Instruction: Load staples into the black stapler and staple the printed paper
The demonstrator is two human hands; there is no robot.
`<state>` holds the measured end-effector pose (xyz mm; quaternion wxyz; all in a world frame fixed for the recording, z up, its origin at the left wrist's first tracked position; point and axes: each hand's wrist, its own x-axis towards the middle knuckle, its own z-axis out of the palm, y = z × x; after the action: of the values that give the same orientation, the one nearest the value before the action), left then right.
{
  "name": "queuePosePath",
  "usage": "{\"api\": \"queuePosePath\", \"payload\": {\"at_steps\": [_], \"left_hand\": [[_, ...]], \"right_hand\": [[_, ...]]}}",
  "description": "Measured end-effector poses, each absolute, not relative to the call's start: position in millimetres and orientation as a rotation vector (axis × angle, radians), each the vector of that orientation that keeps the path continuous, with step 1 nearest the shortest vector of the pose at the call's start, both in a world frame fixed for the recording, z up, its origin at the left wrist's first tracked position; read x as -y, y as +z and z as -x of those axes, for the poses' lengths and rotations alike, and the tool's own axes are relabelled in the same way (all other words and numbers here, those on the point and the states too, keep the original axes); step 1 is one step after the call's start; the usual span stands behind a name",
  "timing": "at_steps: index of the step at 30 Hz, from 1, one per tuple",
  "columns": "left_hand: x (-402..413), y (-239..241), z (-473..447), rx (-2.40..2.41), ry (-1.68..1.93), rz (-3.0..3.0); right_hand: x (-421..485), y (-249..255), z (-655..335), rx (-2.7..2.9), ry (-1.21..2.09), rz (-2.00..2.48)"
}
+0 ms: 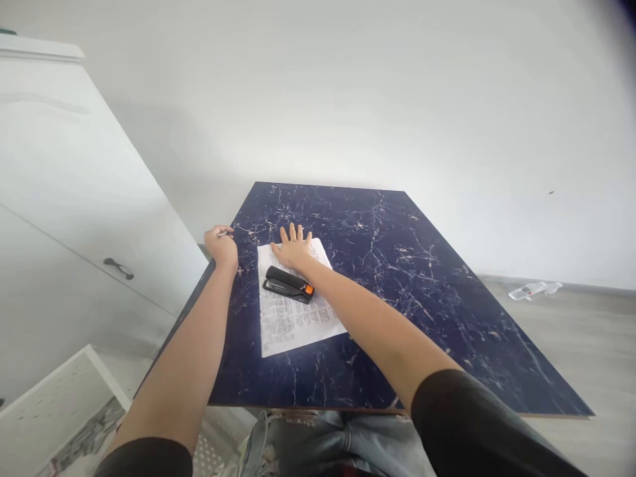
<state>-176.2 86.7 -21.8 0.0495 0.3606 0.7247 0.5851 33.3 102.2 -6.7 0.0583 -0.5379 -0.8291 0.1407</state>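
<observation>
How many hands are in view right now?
2: the left hand, curled at the left edge of the table, and the right hand, spread over the paper's far edge.

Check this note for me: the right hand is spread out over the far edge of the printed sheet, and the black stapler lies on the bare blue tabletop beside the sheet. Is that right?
Not quite: the stapler lies on the printed sheet, not on the bare tabletop, as the head view shows. The right hand is as you describe.
</observation>
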Motion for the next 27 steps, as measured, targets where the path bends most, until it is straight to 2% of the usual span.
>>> {"api": "queuePosePath", "payload": {"at_steps": [5,8,15,21,27], "left_hand": [[-92,-27,177,-2.194,1.808,-1.057],[-92,-27,176,-2.192,1.808,-1.049],[-90,-25,171,-2.188,1.793,-1.076],[-89,-23,171,-2.205,1.771,-1.156],[-81,-14,140,-2.115,1.635,-1.458]], "right_hand": [[-103,1,-1,2.452,0.457,1.679],[-92,8,-10,2.465,0.361,1.513],[-50,-2,-81,2.721,0.335,0.97],[-35,-24,-137,2.753,0.3,0.935],[-23,-23,-228,2.759,0.309,0.946]]}}
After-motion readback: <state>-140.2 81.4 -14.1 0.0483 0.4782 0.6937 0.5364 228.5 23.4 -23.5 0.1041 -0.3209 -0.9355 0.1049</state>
